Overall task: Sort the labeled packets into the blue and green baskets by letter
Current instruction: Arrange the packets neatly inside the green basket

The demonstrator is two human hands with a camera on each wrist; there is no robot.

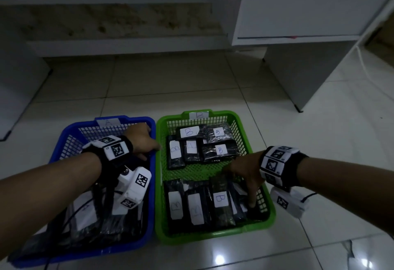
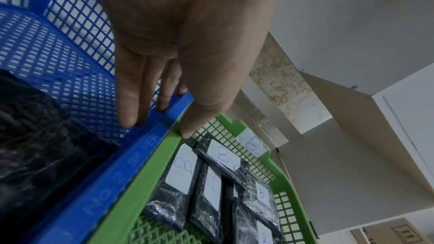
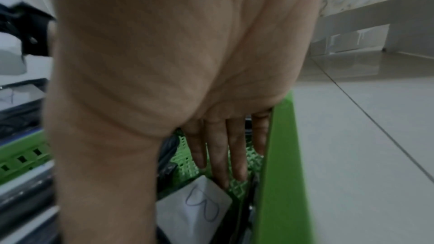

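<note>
The blue basket [image 1: 151,216], tagged A, stands on the left with dark packets [image 1: 85,216] in its near half. Beside it, the green basket [image 1: 213,235], tagged B, holds several dark packets with white B labels [image 1: 220,149]. My left hand [image 1: 142,139] reaches over the blue basket's right rim [image 2: 145,151]. Its straight fingers [image 2: 128,99] touch the rim's inner side, and the thumb lies at the green rim. My right hand [image 1: 245,174] is inside the green basket, fingers [image 3: 218,155] straight and pointing down at a B packet [image 3: 197,209]. Neither hand holds anything.
Both baskets sit side by side on pale floor tiles [image 1: 170,82]. A white cabinet [image 1: 298,14] with a side panel [image 1: 298,73] stands at the back right, a white cable [image 1: 362,61] beside it. A low white ledge [image 1: 128,46] runs along the back wall.
</note>
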